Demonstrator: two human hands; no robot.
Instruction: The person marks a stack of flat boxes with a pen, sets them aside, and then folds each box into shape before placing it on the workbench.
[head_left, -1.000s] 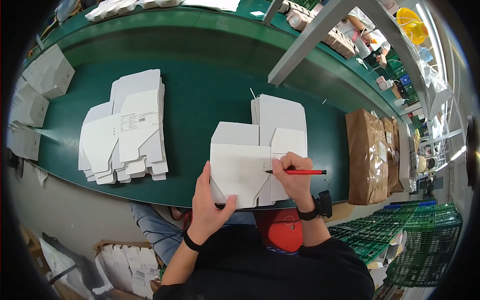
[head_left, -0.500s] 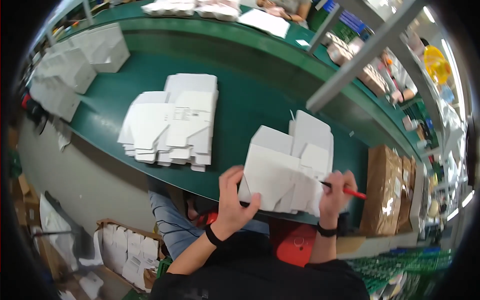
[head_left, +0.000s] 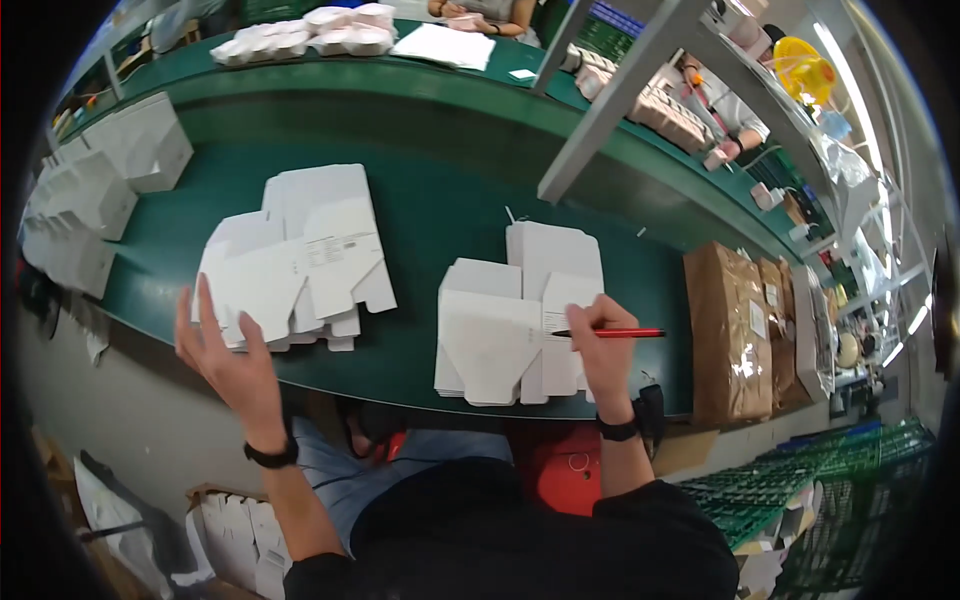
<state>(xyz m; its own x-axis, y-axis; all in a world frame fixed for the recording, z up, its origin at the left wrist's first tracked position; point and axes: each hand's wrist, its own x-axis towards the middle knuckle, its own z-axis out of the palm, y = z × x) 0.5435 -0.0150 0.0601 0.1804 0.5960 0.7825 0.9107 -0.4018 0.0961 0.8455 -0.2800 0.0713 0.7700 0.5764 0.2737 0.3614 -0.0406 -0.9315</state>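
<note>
My right hand (head_left: 605,365) is closed round a red marker pen (head_left: 632,333) with a dark tip. The tip points at the printed part of the top sheet on the right stack of flat white carton blanks (head_left: 487,335); whether it touches, I cannot tell. My left hand (head_left: 232,360) has its fingers spread and holds nothing. It is at the front left edge of the left stack of flat white carton blanks (head_left: 262,290), whose top sheet sits askew over those below. Both stacks lie on the green table (head_left: 430,215).
Folded white cartons (head_left: 140,150) stand at the table's far left. Brown wrapped packages (head_left: 725,335) stand at the right end. A grey metal post (head_left: 600,120) rises behind the right stack. Across a green ledge, co-workers' hands (head_left: 465,22) handle small things.
My left hand has let go of the right stack and moved left to the other one. A blank now lies askew on the left stack. The pen stays in my right hand, over the right stack.
</note>
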